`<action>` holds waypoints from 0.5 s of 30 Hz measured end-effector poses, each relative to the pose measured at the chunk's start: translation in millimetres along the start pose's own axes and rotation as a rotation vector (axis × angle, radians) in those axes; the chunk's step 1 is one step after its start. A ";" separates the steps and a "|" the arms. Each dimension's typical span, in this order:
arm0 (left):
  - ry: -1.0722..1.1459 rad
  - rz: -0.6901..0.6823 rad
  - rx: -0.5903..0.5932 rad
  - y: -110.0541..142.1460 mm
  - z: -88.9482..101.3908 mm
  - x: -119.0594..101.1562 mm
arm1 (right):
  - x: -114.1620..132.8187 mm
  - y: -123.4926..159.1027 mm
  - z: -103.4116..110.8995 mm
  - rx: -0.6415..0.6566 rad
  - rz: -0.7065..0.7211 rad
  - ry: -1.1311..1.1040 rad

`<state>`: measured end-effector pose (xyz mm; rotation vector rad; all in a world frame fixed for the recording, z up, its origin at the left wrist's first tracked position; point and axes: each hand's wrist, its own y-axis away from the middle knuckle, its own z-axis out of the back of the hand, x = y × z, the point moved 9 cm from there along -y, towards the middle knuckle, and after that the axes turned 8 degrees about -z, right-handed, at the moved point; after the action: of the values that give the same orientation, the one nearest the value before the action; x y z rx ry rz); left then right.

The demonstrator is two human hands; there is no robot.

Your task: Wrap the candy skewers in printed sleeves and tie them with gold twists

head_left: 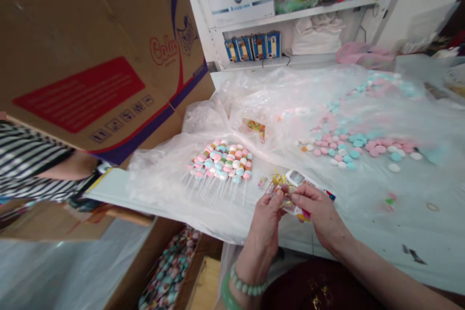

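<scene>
My left hand [267,213] and my right hand [319,213] meet at the table's near edge, both pinched on a small clear candy packet [296,181] with a printed label and a gold twist tie. Just left of them lies a bunch of pastel lollipops [223,160] with white sticks on a clear plastic sheet [163,174]. Loose pink, blue and white round candies [345,150] are scattered on the sheet further right. A green bead bracelet sits on my left wrist.
A big cardboard box [90,53] fills the upper left, with a person in a striped sleeve [29,164] under it. An open carton of wrapped candies [170,271] stands below the table edge. White shelves [276,14] with boxes rise behind.
</scene>
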<state>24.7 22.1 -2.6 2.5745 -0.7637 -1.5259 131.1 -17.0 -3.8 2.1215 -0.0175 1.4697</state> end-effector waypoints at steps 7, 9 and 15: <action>0.013 -0.107 -0.280 -0.2 55.9 -11.5 | -17.6 1.6 -42.3 0.117 -0.011 0.287; 0.064 -0.136 -0.302 -0.7 61.4 -16.7 | -14.3 -0.3 -48.8 0.091 0.033 0.389; 0.229 -0.205 -0.338 -4.0 69.7 -34.6 | -17.0 -8.4 -72.8 0.142 -0.076 0.372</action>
<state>-45.6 54.7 -11.3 2.5620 -0.2023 -1.2419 64.2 17.5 -4.1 1.8975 0.3102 1.8424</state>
